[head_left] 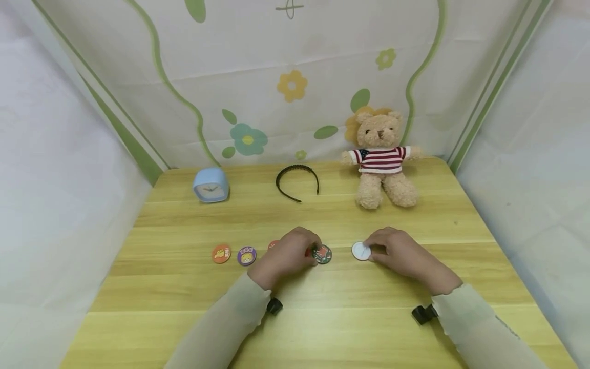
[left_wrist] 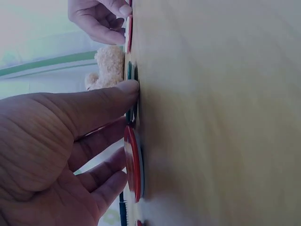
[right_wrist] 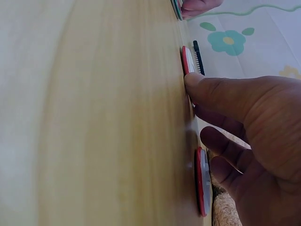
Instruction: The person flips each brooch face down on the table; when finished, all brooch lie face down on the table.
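As the head view shows it, two badges, orange [head_left: 221, 253] and purple [head_left: 246, 255], already lie in a row; the left hand [head_left: 288, 254] pinches a dark badge [head_left: 322, 254] beside them, the right hand [head_left: 401, 253] a white badge [head_left: 361, 251], apparently not yet aligned. Open table [head_left: 322, 328] lies nearer the person. At the left wrist, fingers [left_wrist: 101, 162] touch a red-rimmed badge [left_wrist: 133, 162] flat on wood. At the right wrist, the thumb [right_wrist: 211, 92] presses down beside a white-faced badge [right_wrist: 202, 181].

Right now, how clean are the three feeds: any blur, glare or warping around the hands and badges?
Head view: evenly lit, soft shadows, no glare; wide-angle bending at the edges, left hand and right hand sharp. Left wrist view: sideways, tabletop smeared, thumb and red badge fairly sharp, teddy bear soft. Right wrist view: sideways too, near table blurred, white badge clearer.
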Motion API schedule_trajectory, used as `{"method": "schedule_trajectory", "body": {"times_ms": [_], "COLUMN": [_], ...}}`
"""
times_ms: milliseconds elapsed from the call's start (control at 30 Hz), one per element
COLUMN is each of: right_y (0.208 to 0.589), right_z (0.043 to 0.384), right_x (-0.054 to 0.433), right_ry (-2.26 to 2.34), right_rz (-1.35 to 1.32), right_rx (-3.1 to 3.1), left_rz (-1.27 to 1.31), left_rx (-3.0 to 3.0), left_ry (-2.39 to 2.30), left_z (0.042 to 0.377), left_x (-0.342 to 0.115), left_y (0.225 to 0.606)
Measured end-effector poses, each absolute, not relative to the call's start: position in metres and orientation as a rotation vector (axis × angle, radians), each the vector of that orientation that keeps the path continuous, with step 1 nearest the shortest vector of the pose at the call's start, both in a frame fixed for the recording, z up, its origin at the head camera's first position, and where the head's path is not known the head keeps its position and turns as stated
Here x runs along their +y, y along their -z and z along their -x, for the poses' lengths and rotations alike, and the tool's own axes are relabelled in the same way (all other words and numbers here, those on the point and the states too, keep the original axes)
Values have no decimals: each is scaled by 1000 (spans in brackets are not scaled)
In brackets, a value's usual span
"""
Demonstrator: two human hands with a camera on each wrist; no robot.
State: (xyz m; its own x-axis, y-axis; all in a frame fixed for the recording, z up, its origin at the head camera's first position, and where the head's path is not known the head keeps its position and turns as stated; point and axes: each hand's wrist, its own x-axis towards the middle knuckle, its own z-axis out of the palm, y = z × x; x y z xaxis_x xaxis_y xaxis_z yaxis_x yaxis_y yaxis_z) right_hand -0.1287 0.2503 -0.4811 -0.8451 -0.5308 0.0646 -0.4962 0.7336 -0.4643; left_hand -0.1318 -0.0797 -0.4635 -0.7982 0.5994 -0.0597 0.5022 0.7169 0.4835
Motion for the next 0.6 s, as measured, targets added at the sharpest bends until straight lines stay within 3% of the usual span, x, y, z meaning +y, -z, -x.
{"method": "schedule_trajectory", "body": {"times_ms": [400,600], "right_y": [479,482], "right_z": [127,130], "right_x": [243,219], "right_ry": [921,947], "right_rz": [716,780], "right_rx": [2782,2742], "left_rz": [-947,-931], "left_rx": [2706,2695], "left_ry": [-646,-688], "left_z": [139,140], "left_x": [-61,-55], "left_y": [473,473]}}
